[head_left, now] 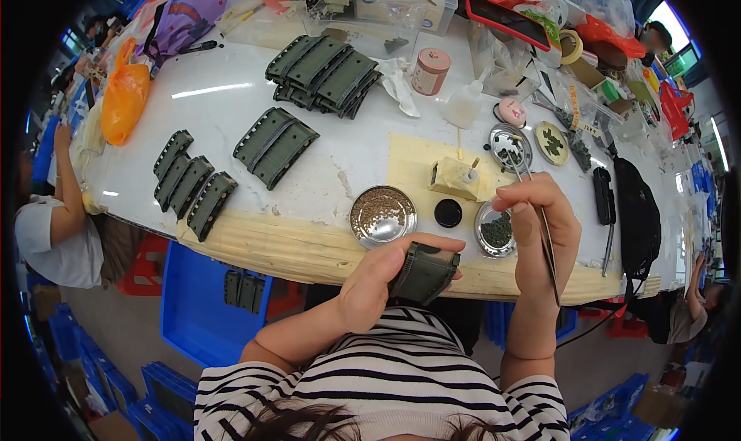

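My left hand [366,288] is wrapped round a dark green, ribbed moulded part [427,273], held near the table's front edge. In my right hand [545,226] is a pair of metal tweezers [549,260], gripped between thumb and fingers. Its tips point away from me, at a small metal dish [508,144] with dark green bits. Closer to that hand sits another round dish [495,233] of dark green bits. A dish of brown granules [381,215] lies just beyond my left hand, and a round black cap [448,212] is between these two.
More green ribbed parts lie at left [194,186], in the middle [275,146] and stacked behind [320,74]. A yellow-wrapped block [455,179], squeeze bottle [465,105], pink jar [431,70] and black pouch [637,217] are on the table. A blue bin [185,310] stands below left.
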The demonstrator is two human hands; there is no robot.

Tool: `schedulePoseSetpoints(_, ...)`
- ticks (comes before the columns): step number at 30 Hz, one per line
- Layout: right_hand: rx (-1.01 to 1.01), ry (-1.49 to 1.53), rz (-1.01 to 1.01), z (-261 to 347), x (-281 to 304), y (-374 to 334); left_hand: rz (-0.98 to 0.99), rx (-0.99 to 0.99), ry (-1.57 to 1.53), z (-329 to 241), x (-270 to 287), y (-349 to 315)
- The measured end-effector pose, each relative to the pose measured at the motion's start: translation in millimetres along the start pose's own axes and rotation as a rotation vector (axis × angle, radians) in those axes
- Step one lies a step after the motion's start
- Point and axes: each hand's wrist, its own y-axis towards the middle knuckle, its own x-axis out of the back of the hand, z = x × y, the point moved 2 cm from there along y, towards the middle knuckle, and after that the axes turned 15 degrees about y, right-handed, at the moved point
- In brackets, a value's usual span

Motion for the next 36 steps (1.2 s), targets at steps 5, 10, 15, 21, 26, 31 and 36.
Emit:
schedulePoseSetpoints(5, -0.071, -0.025, -0.051, -2.1, 5.4, 1.1, -0.021, 0.011, 0.053, 4.1, 3.3, 0.5)
schedulePoseSetpoints(10, -0.026, -0.042, -0.011, -3.6, 3.4, 0.3, -0.041, -0.005, 0.107, 3.9, 2.9, 1.0)
schedulePoseSetpoints(15, -0.037, -0.058, -0.019, -4.3, 4.8, 1.5, -0.032, -0.015, 0.108, 2.4, 3.9, 0.5)
schedulePoseSetpoints(21, 0.02, -0.288, -0.085, -11.6, 8.6, 11.6, 0.006, 0.003, -0.115, 9.6, 5.3, 2.0)
schedulePoseSetpoints(26, 0.119, -0.686, 0.03, -28.8, 7.3, 22.0, 0.007, 0.0, -0.374, 17.3, 5.5, 5.1)
schedulePoseSetpoints(31, 0.115, -0.695, 0.054, -40.6, 3.9, 26.0, 0.009, 0.048, -0.539, 23.9, 9.9, 9.1)
schedulePoseSetpoints(36, 0.163, -0.641, 0.015, -40.8, 6.2, 25.1, 0.083, 0.075, -0.805, 30.1, 8.4, 15.2)
